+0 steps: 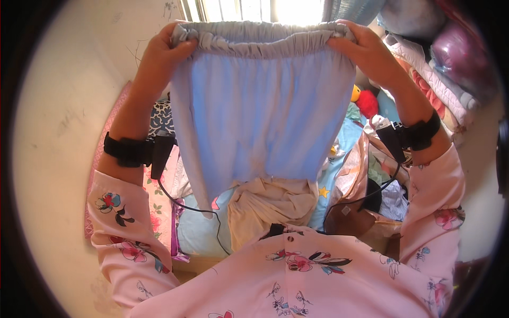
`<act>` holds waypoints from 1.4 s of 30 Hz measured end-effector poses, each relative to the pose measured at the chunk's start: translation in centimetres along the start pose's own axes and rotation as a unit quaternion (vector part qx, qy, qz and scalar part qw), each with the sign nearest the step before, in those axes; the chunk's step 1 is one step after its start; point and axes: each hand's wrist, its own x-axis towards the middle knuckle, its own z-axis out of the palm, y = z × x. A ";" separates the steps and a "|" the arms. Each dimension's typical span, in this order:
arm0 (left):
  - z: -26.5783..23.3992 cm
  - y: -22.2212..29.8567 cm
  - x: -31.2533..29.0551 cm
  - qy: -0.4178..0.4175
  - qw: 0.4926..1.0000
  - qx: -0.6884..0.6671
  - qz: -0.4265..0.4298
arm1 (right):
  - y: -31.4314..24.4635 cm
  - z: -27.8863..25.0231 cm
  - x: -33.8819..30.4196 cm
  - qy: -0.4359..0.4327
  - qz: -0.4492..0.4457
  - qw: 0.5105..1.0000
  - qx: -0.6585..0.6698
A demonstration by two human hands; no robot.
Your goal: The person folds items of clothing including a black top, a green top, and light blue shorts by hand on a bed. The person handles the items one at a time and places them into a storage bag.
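A pair of light blue-grey elastic-waist trousers hangs spread out in front of me at raised height. My left hand is closed on the left end of the gathered waistband, thumb on the near side. At the other end, my right hand grips the waistband in the same way. The waist opening gapes slightly between them, and the legs drop down toward the bed. Just below the hanging fabric lies a crumpled beige cloth, partly covered by it in this view.
Under the trousers is a bed with a light blue sheet. Pink floral fabric lies at left. An open brown bag and striped clothing are at right, near a red plush toy. Folded quilts are stacked far right.
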 end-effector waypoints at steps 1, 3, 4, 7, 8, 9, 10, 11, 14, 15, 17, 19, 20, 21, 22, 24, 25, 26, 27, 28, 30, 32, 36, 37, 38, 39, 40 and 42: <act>0.2 -0.1 -0.1 0.001 1.000 0.001 0.000 | -0.2 0.5 -0.1 -0.001 -0.001 1.000 0.000; 1.0 0.2 -0.6 -0.008 0.986 0.131 0.098 | -0.9 1.3 -0.4 0.044 -0.028 0.999 0.002; 0.9 0.6 -1.1 -0.035 0.965 0.257 0.034 | -0.9 1.2 -0.5 0.043 -0.028 0.999 0.001; 1.6 0.7 -1.4 -0.118 0.913 0.328 0.213 | -1.3 0.4 -1.0 -0.010 -0.055 0.998 0.002; 1.8 0.3 -1.5 -0.119 0.899 0.353 0.231 | -1.5 0.0 -1.0 -0.068 -0.087 0.993 -0.038; 1.8 0.4 -1.6 -0.129 0.888 0.390 0.207 | -1.5 -0.2 -1.1 -0.125 -0.118 0.982 -0.078; 1.9 -0.1 -1.5 -0.120 0.873 0.415 0.224 | -0.6 -0.1 -1.1 -0.130 -0.131 0.981 -0.063; 1.9 -0.2 -1.5 -0.110 0.857 0.443 0.239 | -1.0 -0.1 -1.0 -0.154 -0.089 0.979 -0.097; 2.0 0.2 -1.2 -0.097 0.825 0.504 0.238 | -1.9 0.0 -1.1 -0.196 0.006 0.970 -0.144; 2.1 0.4 -0.9 -0.083 0.803 0.534 0.250 | -1.8 0.1 -1.0 -0.216 0.012 0.953 -0.214; 2.1 0.7 0.0 -0.062 0.786 0.550 0.276 | -1.4 0.1 -0.9 -0.235 0.020 0.929 -0.284; 2.3 1.2 0.3 -0.056 0.763 0.571 0.297 | -0.6 0.1 -1.1 -0.212 -0.022 0.925 -0.315; 2.4 1.4 0.2 -0.055 0.763 0.571 0.297 | -0.6 -0.2 -1.1 -0.212 -0.023 0.925 -0.315; 2.4 1.6 0.1 -0.060 0.753 0.582 0.301 | -0.6 -0.7 -1.1 -0.144 -0.086 0.929 -0.330; 2.4 1.7 0.0 -0.064 0.743 0.592 0.305 | -0.4 -1.4 -1.2 -0.075 -0.149 0.924 -0.343; 0.7 1.0 -0.1 -0.102 0.759 0.563 0.313 | -1.1 -2.2 -0.7 -0.070 -0.098 0.933 -0.339; 0.1 0.6 -0.1 -0.138 0.772 0.531 0.321 | -1.6 -2.8 -0.5 -0.075 -0.053 0.936 -0.341; 0.3 1.0 -0.3 -0.140 0.773 0.529 0.322 | -1.6 -3.0 -0.7 -0.075 -0.050 0.936 -0.341; 0.5 1.6 -0.7 -0.162 0.790 0.508 0.302 | -1.5 -3.3 -0.9 -0.068 -0.064 0.919 -0.383; 0.7 2.0 -0.9 -0.184 0.807 0.486 0.282 | -1.4 -3.6 -1.1 -0.061 -0.077 0.901 -0.423; 0.3 1.9 -1.0 -0.179 0.807 0.486 0.282 | -0.6 -4.7 -1.7 -0.054 -0.134 0.903 -0.405; -1.0 2.0 -1.4 -0.174 0.806 0.492 0.278 | -0.5 -5.4 -2.2 -0.044 -0.196 0.903 -0.380; -1.7 3.1 -2.7 -0.012 0.989 0.072 0.125 | -2.7 -6.1 -4.7 0.129 -0.106 0.940 -0.298; -1.4 3.9 -3.5 0.019 0.996 0.015 0.081 | -3.4 -5.6 -5.4 0.136 -0.164 0.952 -0.221; -1.2 2.9 -4.6 -0.037 0.994 0.005 0.107 | -3.1 -3.2 -6.9 0.111 -0.168 0.952 -0.231; -0.7 1.7 -5.6 -0.097 0.986 -0.010 0.138 | -3.6 -1.8 -8.2 0.003 -0.144 0.971 -0.189; -0.6 1.4 -6.6 -0.197 0.968 0.077 0.138 | -3.6 -0.1 -9.2 -0.102 -0.108 0.979 -0.139; 0.4 0.8 -10.0 -0.326 0.935 0.131 0.044 | -4.4 0.2 -11.2 -0.309 -0.033 0.951 0.010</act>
